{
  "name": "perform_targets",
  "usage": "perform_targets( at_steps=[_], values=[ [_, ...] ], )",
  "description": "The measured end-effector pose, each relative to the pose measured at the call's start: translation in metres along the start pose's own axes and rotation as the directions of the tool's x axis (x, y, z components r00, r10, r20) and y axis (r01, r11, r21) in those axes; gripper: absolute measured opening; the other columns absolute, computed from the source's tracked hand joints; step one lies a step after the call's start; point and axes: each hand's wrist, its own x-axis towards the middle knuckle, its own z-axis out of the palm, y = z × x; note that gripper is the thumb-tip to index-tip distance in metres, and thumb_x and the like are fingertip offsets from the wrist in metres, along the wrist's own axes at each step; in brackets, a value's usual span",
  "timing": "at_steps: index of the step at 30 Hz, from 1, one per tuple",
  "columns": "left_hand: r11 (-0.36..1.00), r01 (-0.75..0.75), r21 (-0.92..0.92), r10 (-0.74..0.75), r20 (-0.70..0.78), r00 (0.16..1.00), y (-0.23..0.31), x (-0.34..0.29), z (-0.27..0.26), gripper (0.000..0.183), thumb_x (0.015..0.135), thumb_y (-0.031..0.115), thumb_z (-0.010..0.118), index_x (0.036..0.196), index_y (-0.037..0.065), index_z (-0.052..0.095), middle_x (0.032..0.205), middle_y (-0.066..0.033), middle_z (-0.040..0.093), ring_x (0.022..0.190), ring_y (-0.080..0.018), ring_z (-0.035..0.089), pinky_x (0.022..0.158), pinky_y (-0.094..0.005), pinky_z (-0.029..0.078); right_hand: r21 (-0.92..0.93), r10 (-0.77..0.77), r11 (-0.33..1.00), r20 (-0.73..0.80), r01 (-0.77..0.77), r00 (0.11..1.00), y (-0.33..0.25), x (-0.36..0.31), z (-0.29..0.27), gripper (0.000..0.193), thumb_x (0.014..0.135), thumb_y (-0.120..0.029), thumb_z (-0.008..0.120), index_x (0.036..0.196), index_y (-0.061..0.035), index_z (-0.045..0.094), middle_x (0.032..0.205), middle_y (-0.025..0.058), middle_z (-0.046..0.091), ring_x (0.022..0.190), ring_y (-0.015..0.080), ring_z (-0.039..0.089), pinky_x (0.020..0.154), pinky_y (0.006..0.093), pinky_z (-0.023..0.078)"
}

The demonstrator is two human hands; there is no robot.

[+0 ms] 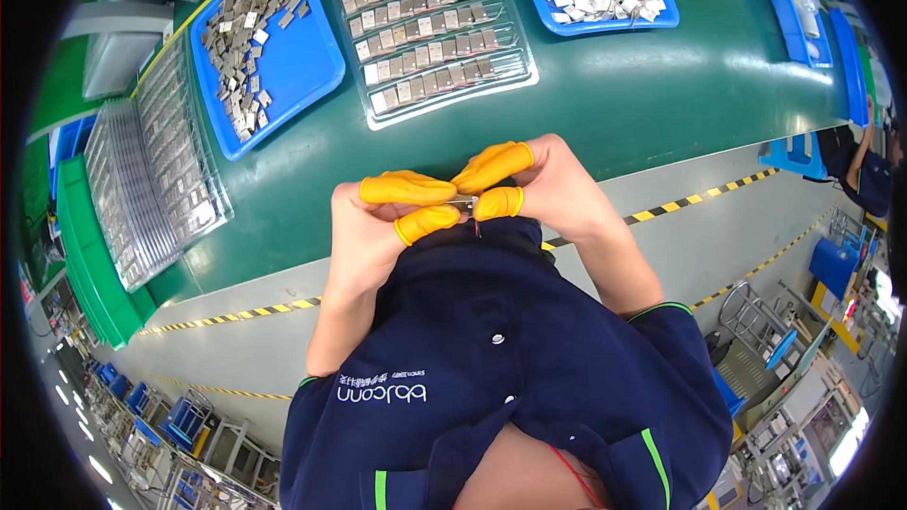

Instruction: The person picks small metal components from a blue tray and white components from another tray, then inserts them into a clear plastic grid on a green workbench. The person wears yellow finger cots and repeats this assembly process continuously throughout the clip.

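Note:
Close to my body, at the near edge of the green table [605, 99], both hands meet around one small metal connector-like part [463, 204]. Its short thin wires hang down below the fingers. My left hand [378, 212] pinches it from the left, thumb and forefinger in yellow finger cots. From the other side, my right hand [529, 179] grips it with thumb and forefinger, also in yellow cots. The fingertips cover most of the part. Just beyond the hands lies a clear plastic tray [376, 121] with rows of similar small metal pieces.
A blue tray [307, 71] of loose metal pieces stands to the left; another blue tray [576, 28] holds white wired connectors. Stacked clear trays [132, 198] rest beside a green bin [90, 255] at far left. Further right are blue bins [779, 9] and another person [864, 170].

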Motion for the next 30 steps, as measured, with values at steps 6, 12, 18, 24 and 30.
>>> perform_targets(
  at_steps=[6,12,18,24,30],
  values=[
    [0.999,-0.038,0.016,0.038,0.009,0.999,0.006,0.009,0.001,0.021,0.071,-0.010,0.071,0.092,-0.008,0.066,0.093,-0.0160,0.066,0.084,-0.0233,0.067,0.078,-0.0329,0.055,-0.174,-0.174,0.971,-0.063,0.161,0.983,-0.014,0.000,0.004,0.022,0.069,-0.003,0.077,0.090,0.0002,0.070,0.085,0.0056,0.068,0.079,0.0128,0.062,0.074,0.0258,0.049],
    [0.997,-0.001,0.080,0.003,-0.025,1.000,0.005,0.024,0.006,0.023,0.071,-0.007,0.072,0.094,-0.008,0.065,0.091,-0.0148,0.066,0.080,-0.0208,0.066,0.073,-0.0314,0.055,-0.229,-0.160,0.965,-0.130,0.127,0.978,-0.018,0.004,-0.007,0.020,0.069,-0.004,0.076,0.089,-0.0046,0.072,0.086,0.0052,0.067,0.082,0.0156,0.061,0.077,0.0281,0.047],
    [1.000,0.021,-0.004,-0.022,-0.139,0.990,-0.004,0.054,0.018,0.024,0.082,0.003,0.066,0.105,-0.006,0.063,0.094,-0.0137,0.067,0.085,-0.0199,0.066,0.078,-0.0299,0.054,-0.913,-0.846,0.211,0.007,0.348,0.533,-0.020,0.014,-0.018,0.024,0.063,-0.010,0.074,0.086,-0.0148,0.073,0.096,0.0003,0.065,0.085,0.0187,0.058,0.088,0.0371,0.039],
    [0.995,0.001,0.103,0.006,-0.072,0.997,-0.002,0.053,0.029,0.025,0.089,0.014,0.061,0.105,-0.006,0.063,0.095,-0.0119,0.067,0.084,-0.0178,0.065,0.076,-0.0299,0.054,-0.878,-0.815,0.258,0.025,0.403,0.578,-0.023,0.018,-0.015,0.020,0.062,-0.014,0.076,0.082,-0.0120,0.071,0.091,-0.0006,0.067,0.088,0.0201,0.059,0.088,0.0387,0.039],
    [0.996,0.012,0.089,-0.012,-0.001,1.000,0.003,0.049,0.030,0.024,0.090,0.015,0.060,0.103,-0.005,0.063,0.096,-0.0116,0.066,0.083,-0.0190,0.065,0.076,-0.0313,0.054,-0.784,-0.756,0.440,-0.060,0.438,0.652,-0.022,0.013,-0.020,0.023,0.063,-0.016,0.077,0.084,-0.0097,0.070,0.091,0.0006,0.068,0.085,0.0200,0.060,0.091,0.0385,0.039]
  ],
)
